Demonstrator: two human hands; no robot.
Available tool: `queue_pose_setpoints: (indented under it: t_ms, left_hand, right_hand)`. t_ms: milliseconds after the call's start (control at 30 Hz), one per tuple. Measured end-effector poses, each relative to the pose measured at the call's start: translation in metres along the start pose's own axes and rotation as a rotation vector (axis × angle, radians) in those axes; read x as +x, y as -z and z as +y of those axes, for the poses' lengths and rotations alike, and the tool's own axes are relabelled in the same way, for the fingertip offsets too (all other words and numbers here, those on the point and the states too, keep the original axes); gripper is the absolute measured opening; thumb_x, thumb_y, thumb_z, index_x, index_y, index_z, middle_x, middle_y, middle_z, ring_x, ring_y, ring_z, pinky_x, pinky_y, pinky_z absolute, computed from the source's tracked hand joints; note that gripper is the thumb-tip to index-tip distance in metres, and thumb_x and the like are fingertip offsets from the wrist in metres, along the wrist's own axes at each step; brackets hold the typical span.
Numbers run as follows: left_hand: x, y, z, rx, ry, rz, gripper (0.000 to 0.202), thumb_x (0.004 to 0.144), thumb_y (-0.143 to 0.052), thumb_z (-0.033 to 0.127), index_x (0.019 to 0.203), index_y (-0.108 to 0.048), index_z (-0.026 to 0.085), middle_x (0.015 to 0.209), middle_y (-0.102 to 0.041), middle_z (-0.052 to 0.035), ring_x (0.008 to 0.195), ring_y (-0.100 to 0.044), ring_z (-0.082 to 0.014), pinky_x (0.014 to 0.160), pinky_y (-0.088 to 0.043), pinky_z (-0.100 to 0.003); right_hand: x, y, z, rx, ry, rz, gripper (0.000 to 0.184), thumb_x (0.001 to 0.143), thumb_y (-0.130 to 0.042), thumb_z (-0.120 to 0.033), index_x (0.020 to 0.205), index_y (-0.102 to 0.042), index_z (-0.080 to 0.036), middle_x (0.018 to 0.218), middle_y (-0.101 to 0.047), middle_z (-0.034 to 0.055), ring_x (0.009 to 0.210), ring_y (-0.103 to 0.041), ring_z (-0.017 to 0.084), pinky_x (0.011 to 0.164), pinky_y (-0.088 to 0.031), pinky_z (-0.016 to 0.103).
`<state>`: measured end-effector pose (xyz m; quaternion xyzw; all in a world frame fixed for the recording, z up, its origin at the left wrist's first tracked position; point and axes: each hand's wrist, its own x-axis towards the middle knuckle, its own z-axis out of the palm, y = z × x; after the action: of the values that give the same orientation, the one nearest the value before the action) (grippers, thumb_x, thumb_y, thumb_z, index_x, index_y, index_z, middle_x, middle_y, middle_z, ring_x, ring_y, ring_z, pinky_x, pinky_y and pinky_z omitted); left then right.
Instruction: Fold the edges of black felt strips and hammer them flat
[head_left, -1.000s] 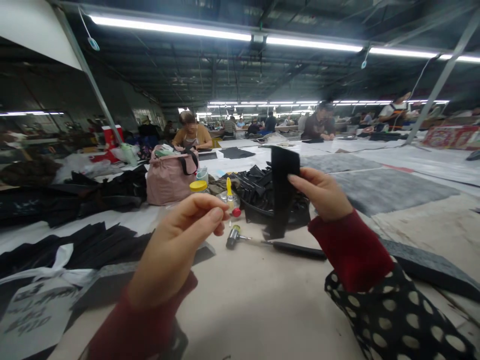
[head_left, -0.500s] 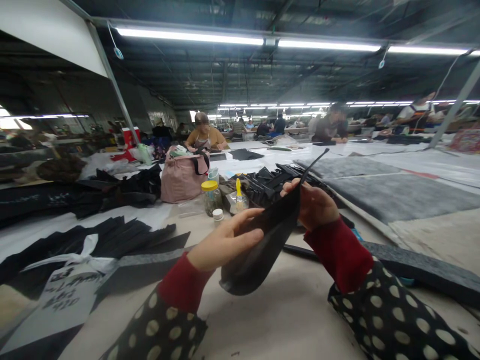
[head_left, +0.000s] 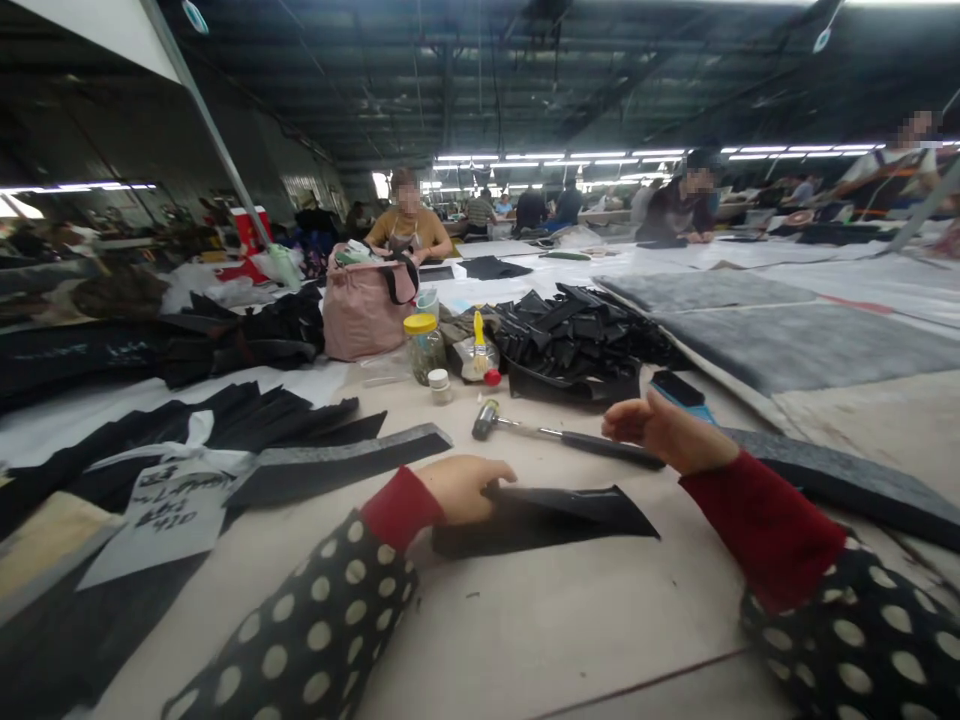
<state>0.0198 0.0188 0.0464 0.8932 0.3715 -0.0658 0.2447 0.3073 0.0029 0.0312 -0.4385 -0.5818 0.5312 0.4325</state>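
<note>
Pressure from flat left hand (head_left: 461,488) should pin the black leather piece (head_left: 555,515); right hand (head_left: 660,432), half-open, hovers at hammer (head_left: 555,435).

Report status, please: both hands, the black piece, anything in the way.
Left hand on black piece, flat on table. Right hand at hammer handle, grip unclear. Black pile beyond hammer, not touching.
</note>
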Motion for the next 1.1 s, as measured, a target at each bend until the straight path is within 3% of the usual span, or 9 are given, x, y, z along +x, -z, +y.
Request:
queue_pose_setpoints:
  t_ms: [200, 267, 367, 500, 633, 833, 1100]
  left_hand:
    - [0.009, -0.021, -0.003, 0.102, -0.066, 0.138, 0.032, 0.075, -0.041, 0.019, 0.104, -0.055, 0.022, 0.102, -0.058, -0.0034, 0.094, -0.053, -0.0167, 0.084, -0.040, -0.027]
    - [0.010, -0.022, -0.003, 0.111, -0.077, 0.143, 0.032, 0.076, -0.039, 0.017, 0.103, -0.056, 0.021, 0.101, -0.058, -0.0034, 0.093, -0.052, -0.0162, 0.084, -0.040, -0.026]
    - [0.011, -0.024, -0.004, 0.120, -0.075, 0.161, 0.033, 0.075, -0.038, 0.015, 0.101, -0.058, 0.021, 0.099, -0.058, -0.0033, 0.092, -0.053, -0.0159, 0.083, -0.040, -0.026]
    - [0.016, -0.030, -0.005, 0.111, -0.031, 0.224, 0.033, 0.070, -0.041, 0.012, 0.095, -0.059, 0.022, 0.093, -0.059, -0.0023, 0.086, -0.054, -0.0157, 0.078, -0.042, -0.025]
    - [0.019, -0.032, -0.006, 0.117, -0.012, 0.253, 0.033, 0.066, -0.042, 0.011, 0.090, -0.060, 0.023, 0.089, -0.059, -0.0016, 0.082, -0.055, -0.0159, 0.075, -0.042, -0.026]
    - [0.016, -0.028, -0.001, 0.160, -0.035, 0.205, 0.033, 0.066, -0.043, 0.010, 0.091, -0.060, 0.023, 0.090, -0.059, -0.0021, 0.082, -0.055, -0.0159, 0.073, -0.043, -0.025]
    - [0.013, -0.032, 0.016, 0.298, 0.022, 0.205, 0.022, 0.072, -0.042, 0.011, 0.087, -0.055, 0.019, 0.088, -0.057, -0.0045, 0.085, -0.054, -0.0192, 0.074, -0.043, -0.030]
  right_hand:
    - [-0.017, -0.060, -0.021, -0.950, 0.202, -0.226, 0.053, 0.074, -0.049, -0.052, 0.111, -0.055, -0.013, 0.109, -0.057, 0.0117, 0.099, -0.051, 0.024, 0.087, -0.038, 0.036]
    - [-0.018, -0.079, -0.019, -1.140, 0.243, -0.258, 0.058, 0.073, -0.050, -0.050, 0.116, -0.051, -0.011, 0.110, -0.056, 0.0135, 0.099, -0.050, 0.025, 0.085, -0.038, 0.037]
    - [-0.013, -0.096, -0.009, -1.317, 0.233, -0.249, 0.042, 0.075, -0.050, -0.031, 0.112, -0.054, -0.011, 0.103, -0.059, 0.0127, 0.096, -0.051, 0.024, 0.083, -0.039, 0.034]
    - [-0.004, -0.101, 0.003, -1.426, 0.149, -0.233, 0.033, 0.068, -0.045, -0.012, 0.098, -0.060, -0.015, 0.092, -0.060, 0.0087, 0.087, -0.053, 0.020, 0.073, -0.039, 0.029]
    - [0.000, -0.097, 0.007, -1.405, 0.148, -0.256, 0.028, 0.067, -0.045, -0.009, 0.088, -0.062, -0.016, 0.087, -0.059, 0.0071, 0.083, -0.052, 0.019, 0.071, -0.037, 0.027]
    - [0.004, -0.089, 0.010, -1.295, 0.197, -0.326, 0.032, 0.062, -0.045, -0.005, 0.087, -0.062, -0.017, 0.085, -0.058, 0.0052, 0.082, -0.051, 0.016, 0.071, -0.036, 0.025]
    - [-0.001, -0.090, 0.014, -1.321, 0.313, -0.274, 0.026, 0.063, -0.047, -0.006, 0.084, -0.059, -0.016, 0.084, -0.057, 0.0049, 0.080, -0.048, 0.018, 0.072, -0.036, 0.027]
